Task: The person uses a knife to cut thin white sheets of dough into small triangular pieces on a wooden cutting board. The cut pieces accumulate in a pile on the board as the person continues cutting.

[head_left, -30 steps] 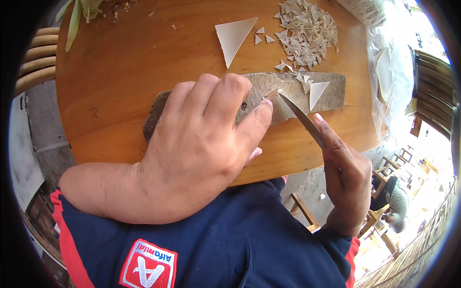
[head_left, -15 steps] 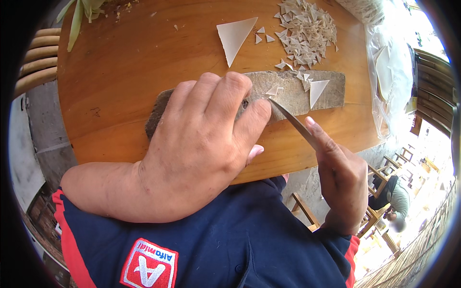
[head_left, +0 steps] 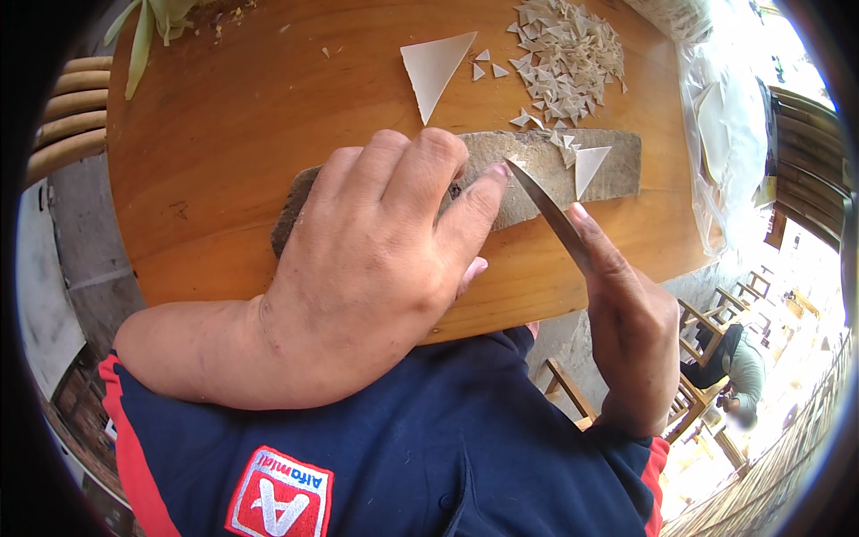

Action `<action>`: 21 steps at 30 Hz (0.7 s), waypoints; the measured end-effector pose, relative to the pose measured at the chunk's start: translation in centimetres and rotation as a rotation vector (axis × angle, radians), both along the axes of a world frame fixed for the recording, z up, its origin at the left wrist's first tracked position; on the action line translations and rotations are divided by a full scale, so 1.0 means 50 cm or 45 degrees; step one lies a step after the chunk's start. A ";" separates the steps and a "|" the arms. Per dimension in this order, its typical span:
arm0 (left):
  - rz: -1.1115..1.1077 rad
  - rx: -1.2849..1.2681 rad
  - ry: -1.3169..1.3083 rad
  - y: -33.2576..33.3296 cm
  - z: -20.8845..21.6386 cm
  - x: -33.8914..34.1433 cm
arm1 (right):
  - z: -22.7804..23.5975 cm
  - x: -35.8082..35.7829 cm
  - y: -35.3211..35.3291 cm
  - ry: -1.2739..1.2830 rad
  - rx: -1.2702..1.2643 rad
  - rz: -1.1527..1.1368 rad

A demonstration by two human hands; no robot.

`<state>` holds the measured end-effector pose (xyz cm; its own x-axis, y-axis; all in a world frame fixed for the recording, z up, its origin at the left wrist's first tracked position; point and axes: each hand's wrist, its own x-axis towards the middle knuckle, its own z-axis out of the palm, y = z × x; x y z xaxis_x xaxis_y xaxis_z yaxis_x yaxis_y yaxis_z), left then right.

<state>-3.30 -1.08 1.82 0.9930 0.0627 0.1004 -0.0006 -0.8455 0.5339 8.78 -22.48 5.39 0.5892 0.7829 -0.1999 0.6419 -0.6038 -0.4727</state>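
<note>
My right hand is closed round a knife, its index finger laid along the narrow, slightly curved blade. The tip points up and left, close to the index fingertip of my left hand. That left hand lies over a worn wooden board, fingers curled down on it and the thumb at its near side. Tiny white bits lie by the knife tip, partly hidden by finger and blade. Farther right on the board are a white thin triangular piece and a few small triangles.
Beyond the board, a heap of small white triangles lies on the wooden table, with a large white triangle left of it. A clear plastic bag with white sheets stands at the right edge. A person sits in the background right.
The knife tip has moved slightly up and away from me, and the left index finger has shifted with it. The small white piece beside the tip is now mostly covered.
</note>
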 end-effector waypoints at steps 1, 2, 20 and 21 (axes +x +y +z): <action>0.003 0.007 0.001 0.000 0.000 -0.001 | -0.003 -0.001 0.001 0.004 0.010 -0.005; 0.004 0.005 -0.009 0.000 -0.001 -0.001 | -0.004 -0.001 0.002 0.000 0.022 -0.012; 0.012 0.026 -0.048 -0.001 -0.010 0.001 | 0.010 0.008 0.000 -0.018 -0.055 -0.092; 0.009 0.034 -0.043 -0.001 -0.010 0.001 | 0.008 0.009 -0.002 -0.026 -0.029 -0.086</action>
